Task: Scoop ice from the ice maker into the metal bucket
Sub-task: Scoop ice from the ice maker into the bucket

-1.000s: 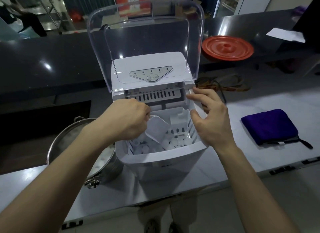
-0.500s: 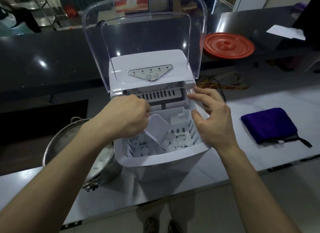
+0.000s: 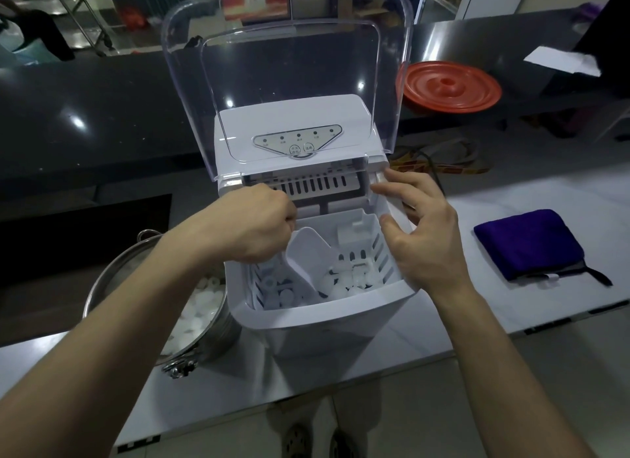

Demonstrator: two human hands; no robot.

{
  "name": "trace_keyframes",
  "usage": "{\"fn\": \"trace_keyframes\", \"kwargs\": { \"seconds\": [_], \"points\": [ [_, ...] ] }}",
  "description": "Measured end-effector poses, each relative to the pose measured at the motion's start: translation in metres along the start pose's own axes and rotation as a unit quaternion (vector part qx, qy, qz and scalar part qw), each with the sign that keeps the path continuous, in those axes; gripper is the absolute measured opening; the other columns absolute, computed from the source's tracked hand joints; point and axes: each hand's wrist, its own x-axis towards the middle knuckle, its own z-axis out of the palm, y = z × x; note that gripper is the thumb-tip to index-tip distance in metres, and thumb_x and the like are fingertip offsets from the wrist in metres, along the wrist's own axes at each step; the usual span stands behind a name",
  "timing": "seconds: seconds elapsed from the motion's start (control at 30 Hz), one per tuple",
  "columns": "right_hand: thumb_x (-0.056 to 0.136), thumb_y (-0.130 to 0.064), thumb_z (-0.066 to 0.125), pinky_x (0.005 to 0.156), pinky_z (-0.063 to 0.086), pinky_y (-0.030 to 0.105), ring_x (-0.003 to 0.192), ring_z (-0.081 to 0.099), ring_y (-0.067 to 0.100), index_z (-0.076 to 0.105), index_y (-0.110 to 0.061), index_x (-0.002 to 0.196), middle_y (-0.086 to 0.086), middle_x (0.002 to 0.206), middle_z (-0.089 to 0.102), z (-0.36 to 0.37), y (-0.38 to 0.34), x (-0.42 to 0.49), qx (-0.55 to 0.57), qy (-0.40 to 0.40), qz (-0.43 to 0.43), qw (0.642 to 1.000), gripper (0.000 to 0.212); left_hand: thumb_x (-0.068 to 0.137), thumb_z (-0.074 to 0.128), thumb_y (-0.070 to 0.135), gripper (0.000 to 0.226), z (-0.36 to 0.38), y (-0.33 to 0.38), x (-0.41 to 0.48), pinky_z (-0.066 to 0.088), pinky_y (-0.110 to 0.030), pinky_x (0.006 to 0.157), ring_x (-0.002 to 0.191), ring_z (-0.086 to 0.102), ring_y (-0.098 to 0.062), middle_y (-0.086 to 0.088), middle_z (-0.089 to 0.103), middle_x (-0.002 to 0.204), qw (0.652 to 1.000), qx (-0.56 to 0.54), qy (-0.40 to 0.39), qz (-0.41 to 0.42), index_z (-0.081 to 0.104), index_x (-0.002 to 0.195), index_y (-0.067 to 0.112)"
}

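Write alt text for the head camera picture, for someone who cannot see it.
A person's left hand grips a white scoop inside the open ice maker, among ice pieces, while the right hand rests open on the machine's right edge. A metal bucket holding ice stands to its left; a purple cloth lies to the right.

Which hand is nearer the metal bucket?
Left. The left hand grips the scoop at the left side of the ice maker, beside the metal bucket; the right hand is at its right rim, farther off.
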Motion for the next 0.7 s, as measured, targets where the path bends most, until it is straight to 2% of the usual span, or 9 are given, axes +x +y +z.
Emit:
{"fn": "trace_keyframes", "kwargs": {
  "seconds": [0.13, 0.2, 0.3, 0.5, 0.6, 0.7],
  "points": [
    [0.094, -0.003, 0.075, 0.109, 0.041, 0.007, 0.134, 0.052, 0.001, 0.073, -0.019, 0.132, -0.012, 0.145, 0.056, 0.000, -0.001, 0.000, -0.010, 0.001, -0.003, 1.000, 0.041, 0.104, 0.046, 0.019, 0.027, 0.009, 0.010, 0.005, 0.057, -0.047, 0.080, 0.084, 0.062, -0.029, -0.008, 0.068, 0.090, 1.000, -0.004, -0.014, 0.005, 0.067, 0.090, 0.010],
    [0.094, -0.003, 0.075, 0.108, 0.042, 0.007, 0.135, 0.052, 0.002, 0.073, -0.019, 0.132, -0.012, 0.146, 0.056, 0.000, -0.001, 0.000, -0.014, 0.002, -0.001, 1.000, 0.041, 0.105, 0.044, 0.018, 0.026, 0.016, 0.019, 0.006, 0.055, -0.045, 0.074, 0.080, 0.060, -0.028, -0.008, 0.065, 0.087, 1.000, 0.001, -0.017, 0.008, 0.063, 0.088, 0.009],
    [0.094, -0.002, 0.075, 0.111, 0.042, 0.010, 0.135, 0.053, 0.003, 0.073, -0.018, 0.131, -0.011, 0.145, 0.056, 0.000, -0.002, 0.000, -0.013, 0.002, -0.002, 1.000, 0.041, 0.102, 0.044, 0.019, 0.023, 0.026, 0.024, 0.006, 0.043, -0.038, 0.063, 0.074, 0.056, -0.025, -0.006, 0.060, 0.082, 0.999, 0.033, -0.022, 0.002, 0.059, 0.085, 0.013],
    [0.094, -0.001, 0.074, 0.111, 0.040, 0.008, 0.133, 0.052, -0.003, 0.073, -0.018, 0.132, -0.012, 0.145, 0.056, 0.000, -0.001, 0.000, -0.012, 0.006, -0.001, 1.000, 0.041, 0.105, 0.046, 0.024, 0.023, 0.014, 0.012, -0.001, 0.043, -0.037, 0.067, 0.079, 0.060, -0.024, -0.001, 0.062, 0.087, 0.998, 0.062, 0.029, -0.001, 0.062, 0.091, 0.019],
    [0.094, -0.002, 0.074, 0.109, 0.039, 0.006, 0.128, 0.050, -0.014, 0.073, -0.019, 0.132, -0.014, 0.145, 0.055, 0.000, 0.001, 0.000, -0.013, 0.007, -0.002, 1.000, 0.041, 0.105, 0.048, 0.025, 0.022, 0.015, 0.012, -0.002, 0.044, -0.036, 0.067, 0.080, 0.061, -0.024, -0.001, 0.064, 0.088, 0.998, 0.062, 0.022, -0.004, 0.065, 0.093, 0.020],
    [0.094, -0.003, 0.075, 0.108, 0.040, 0.006, 0.127, 0.049, -0.015, 0.073, -0.021, 0.131, -0.015, 0.145, 0.055, 0.001, 0.003, 0.000, -0.015, 0.009, -0.004, 1.000, 0.041, 0.104, 0.049, 0.026, 0.024, 0.020, 0.013, -0.001, 0.047, -0.038, 0.067, 0.078, 0.062, -0.024, -0.002, 0.064, 0.086, 0.998, 0.056, 0.016, -0.011, 0.066, 0.090, 0.018]
  ]
}}
